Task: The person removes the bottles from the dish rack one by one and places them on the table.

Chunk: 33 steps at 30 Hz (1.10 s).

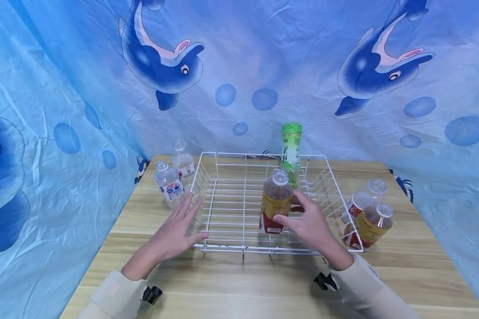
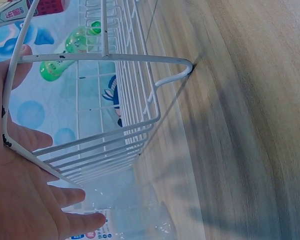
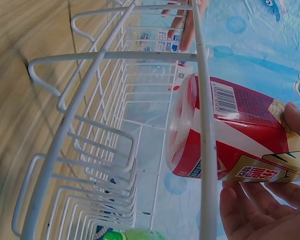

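My right hand (image 1: pixel 309 221) grips a clear bottle with a red and yellow label (image 1: pixel 277 204), thumb on one side and fingers on the other. Held upright, that bottle shows its open neck, and its base is above the wire floor in the right wrist view. The white wire basket (image 1: pixel 244 249) lies beneath. At its front left corner my left hand (image 1: pixel 174 232) rests on the rim, fingers spread along the outside and thumb over the edge. Toward the back right of the basket, a green bottle (image 1: pixel 291 153) stands cap down.
Left of the basket two clear bottles, one nearer (image 1: pixel 169 184) and one behind (image 1: pixel 182 161), stand on the wooden table (image 1: pixel 231 288). At its right are a red-labelled clear bottle (image 1: pixel 365 199) and another red-and-yellow-labelled bottle (image 1: pixel 370 226). A blue dolphin-print sheet (image 1: pixel 239 57) hangs behind.
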Available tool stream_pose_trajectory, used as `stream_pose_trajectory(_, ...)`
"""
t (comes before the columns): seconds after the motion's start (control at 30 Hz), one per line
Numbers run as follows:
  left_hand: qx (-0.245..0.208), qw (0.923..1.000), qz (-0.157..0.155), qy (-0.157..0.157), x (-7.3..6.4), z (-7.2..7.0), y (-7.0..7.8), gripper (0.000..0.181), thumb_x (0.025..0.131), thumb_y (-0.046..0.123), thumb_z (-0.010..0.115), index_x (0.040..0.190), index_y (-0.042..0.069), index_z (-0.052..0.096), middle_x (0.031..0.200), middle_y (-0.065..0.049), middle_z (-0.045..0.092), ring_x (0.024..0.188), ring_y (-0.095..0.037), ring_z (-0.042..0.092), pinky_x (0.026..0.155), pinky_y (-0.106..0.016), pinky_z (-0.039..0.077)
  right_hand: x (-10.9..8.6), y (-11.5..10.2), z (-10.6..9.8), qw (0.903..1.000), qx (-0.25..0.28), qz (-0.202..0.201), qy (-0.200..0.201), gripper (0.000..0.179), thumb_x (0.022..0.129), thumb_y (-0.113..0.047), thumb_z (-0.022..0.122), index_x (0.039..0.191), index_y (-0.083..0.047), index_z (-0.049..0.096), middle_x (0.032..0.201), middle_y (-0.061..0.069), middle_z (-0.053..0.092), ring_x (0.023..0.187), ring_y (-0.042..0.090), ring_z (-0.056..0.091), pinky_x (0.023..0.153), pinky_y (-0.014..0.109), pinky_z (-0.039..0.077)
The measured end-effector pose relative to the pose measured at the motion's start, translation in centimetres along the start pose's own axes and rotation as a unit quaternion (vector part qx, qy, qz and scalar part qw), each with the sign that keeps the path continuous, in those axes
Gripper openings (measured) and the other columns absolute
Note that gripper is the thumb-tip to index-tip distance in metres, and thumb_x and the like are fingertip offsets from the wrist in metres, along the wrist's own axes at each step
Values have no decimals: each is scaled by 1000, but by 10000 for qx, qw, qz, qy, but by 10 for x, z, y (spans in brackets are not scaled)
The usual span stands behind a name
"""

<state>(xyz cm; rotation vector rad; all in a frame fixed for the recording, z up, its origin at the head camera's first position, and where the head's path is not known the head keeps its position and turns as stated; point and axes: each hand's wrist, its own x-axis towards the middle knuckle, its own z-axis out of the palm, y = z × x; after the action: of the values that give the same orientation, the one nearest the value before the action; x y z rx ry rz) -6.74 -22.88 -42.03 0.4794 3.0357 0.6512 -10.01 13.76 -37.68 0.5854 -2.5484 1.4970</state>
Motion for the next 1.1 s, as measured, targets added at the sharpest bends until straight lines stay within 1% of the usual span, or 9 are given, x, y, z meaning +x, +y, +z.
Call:
stream_pose_trajectory(0.1, -13, 10000, 7, -5, -1, -1, 0, 97, 93, 67, 55, 163, 14, 15, 168, -18, -3, 152, -42, 4, 117, -65, 17, -1, 0, -3, 10000, -11, 29, 18, 68, 81, -25, 87, 139, -8, 56, 128, 12, 64, 111, 32, 65, 88, 49, 58)
stream_pose_trajectory(0.2, -6, 10000, 30, -10, 0, -1, 0, 97, 93, 67, 55, 163, 12, 16, 168, -19, -3, 152, -42, 5, 117, -65, 19, -3, 2, -8, 9998, -58, 158, 61, 70, 81, -25, 87, 140, -7, 55, 129, 13, 64, 112, 33, 64, 89, 50, 57)
stream_pose_trajectory(0.33, -5, 10000, 41, 14, 0, -1, 0, 95, 93, 62, 58, 162, 10, 18, 168, -20, -2, 151, -43, 7, 116, -65, 21, -5, 4, -13, 9991, -256, 317, 92, 71, 81, -29, 87, 141, -8, 54, 128, 12, 64, 112, 31, 64, 89, 50, 57)
stream_pose_trajectory(0.47, -36, 10000, 25, 44, 0, -1, 0, 94, 93, 58, 62, 162, 10, 19, 168, -20, -1, 151, -45, 9, 115, -67, 21, -7, 5, -16, 9988, -359, 326, 121, 71, 81, -31, 87, 139, -7, 55, 128, 14, 64, 112, 32, 64, 88, 49, 58)
stream_pose_trajectory(0.7, -29, 10000, 33, 34, 0, -1, 0, 94, 93, 61, 60, 162, 10, 19, 168, -20, -1, 150, -45, 10, 114, -67, 22, -12, 5, -28, 9973, -368, 579, 244, 75, 82, -33, 86, 142, -4, 53, 126, 18, 64, 115, 36, 61, 91, 55, 55)
stream_pose_trajectory(0.8, -9, 10000, 44, 29, 0, -1, 0, 95, 93, 63, 58, 162, 10, 19, 168, -19, -1, 150, -45, 10, 114, -67, 23, -13, 6, -34, 9969, -387, 614, 306, 76, 82, -34, 86, 143, -3, 52, 125, 20, 65, 115, 36, 61, 92, 55, 53)
stream_pose_trajectory(0.97, 35, 10000, 41, 8, 0, -1, -1, 96, 94, 67, 54, 162, 11, 18, 168, -19, -3, 150, -45, 10, 114, -67, 23, -15, 9, -39, 9968, -418, 583, 356, 72, 82, -35, 86, 140, -6, 55, 124, 17, 66, 113, 34, 63, 88, 51, 56)
stream_pose_trajectory(1.1, 54, 10000, 23, -21, 0, -1, -1, 95, 94, 67, 54, 163, 14, 15, 168, -18, -3, 150, -45, 10, 115, -66, 22, -19, 9, -43, 9960, -515, 571, 449, 69, 83, -35, 85, 139, -7, 56, 124, 16, 66, 112, 33, 64, 85, 51, 57)
